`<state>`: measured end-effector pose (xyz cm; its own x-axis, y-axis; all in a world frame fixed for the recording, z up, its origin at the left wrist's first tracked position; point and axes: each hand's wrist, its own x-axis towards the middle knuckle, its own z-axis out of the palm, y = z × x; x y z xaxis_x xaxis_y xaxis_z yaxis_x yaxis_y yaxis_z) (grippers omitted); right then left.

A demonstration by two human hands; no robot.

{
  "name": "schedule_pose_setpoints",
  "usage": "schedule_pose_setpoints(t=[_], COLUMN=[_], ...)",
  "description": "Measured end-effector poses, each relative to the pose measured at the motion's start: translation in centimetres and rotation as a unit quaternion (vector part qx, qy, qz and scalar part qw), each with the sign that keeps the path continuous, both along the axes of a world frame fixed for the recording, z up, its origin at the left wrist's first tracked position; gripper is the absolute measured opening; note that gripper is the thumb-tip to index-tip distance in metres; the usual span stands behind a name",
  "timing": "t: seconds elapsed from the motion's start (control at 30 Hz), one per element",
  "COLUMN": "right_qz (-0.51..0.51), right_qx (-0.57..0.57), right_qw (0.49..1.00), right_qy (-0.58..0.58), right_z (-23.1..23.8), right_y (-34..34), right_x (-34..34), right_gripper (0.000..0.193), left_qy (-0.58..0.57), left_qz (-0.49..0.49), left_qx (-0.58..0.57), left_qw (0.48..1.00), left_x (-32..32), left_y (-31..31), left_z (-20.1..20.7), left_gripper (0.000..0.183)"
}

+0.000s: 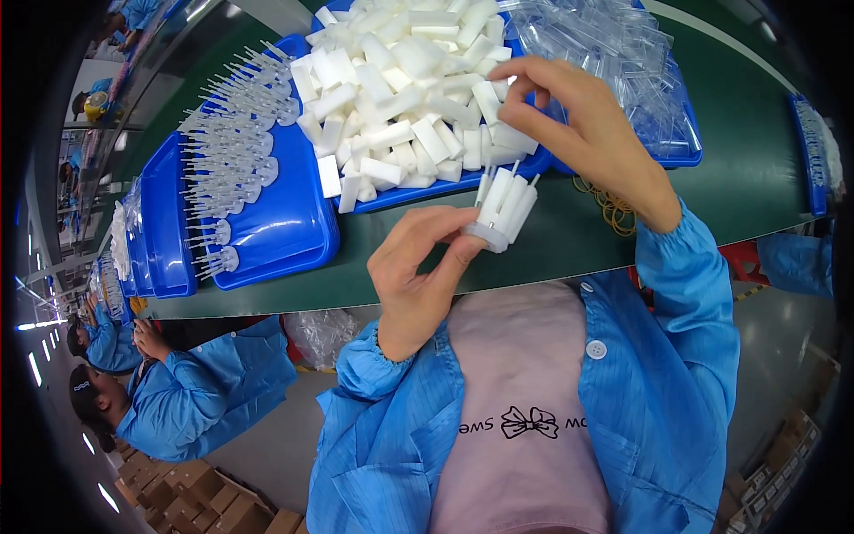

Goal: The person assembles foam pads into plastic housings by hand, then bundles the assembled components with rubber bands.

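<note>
My left hand (418, 267) pinches the base of a white round-based holder (503, 209) between thumb and fingertips. Thin prongs rise from that base, with several white foam blocks set among them, and it tilts slightly to the right. Over the right side of the foam pile, my right hand (574, 116) has thumb and index finger closed about a small white foam block (487, 102). Heaped under and beside it are many loose white foam blocks (374, 89) in a blue tray (405, 197).
On the left, a blue tray (289, 236) carries rows of clear pronged holders (227, 169). Clear plastic pieces (592, 53) fill a blue tray (680, 158) at the far right. Yellow rubber bands (614, 211) lie on the green table (569, 245). Another person (191, 392) sits at left.
</note>
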<state>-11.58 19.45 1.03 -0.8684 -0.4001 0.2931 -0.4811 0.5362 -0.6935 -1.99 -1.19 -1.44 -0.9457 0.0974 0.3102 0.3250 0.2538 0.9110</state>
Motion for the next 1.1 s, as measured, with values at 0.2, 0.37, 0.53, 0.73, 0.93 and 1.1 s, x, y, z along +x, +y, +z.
schedule_pose_setpoints(t=[0.2, 0.37, 0.53, 0.73, 0.93, 1.1], right_qz=[-0.094, -0.097, 0.014, 0.085, 0.104, 0.105], right_qx=[0.253, 0.197, -0.128, -0.245, -0.225, -0.204], right_qw=[0.945, 0.954, 0.988, 0.929, 0.924, 0.931], right_qy=[0.183, 0.202, -0.083, -0.265, -0.291, -0.284], right_z=[-3.3, -2.9, -1.4, -0.4, -0.2, 0.0], right_y=[-1.9, -0.8, 0.8, 1.2, 1.2, 1.4], right_x=[-1.6, -1.5, -0.9, -0.6, -0.4, -0.3], right_gripper=[0.033, 0.025, 0.019, 0.02, 0.024, 0.025], left_qy=[0.045, 0.061, 0.074, 0.097, 0.126, 0.149], left_qz=[0.023, 0.044, 0.039, 0.017, 0.0, -0.013], left_qx=[-0.037, -0.047, -0.021, -0.041, -0.061, -0.071], left_qw=[0.998, 0.996, 0.996, 0.994, 0.99, 0.986], left_x=[-0.2, -0.1, -0.1, 0.3, 0.4, 0.3], left_y=[0.0, -0.7, -0.5, -0.4, -0.3, -0.5], left_z=[-0.2, -0.1, 0.0, 1.0, 1.3, 1.4], left_gripper=[0.022, 0.023, 0.026, 0.035, 0.039, 0.041])
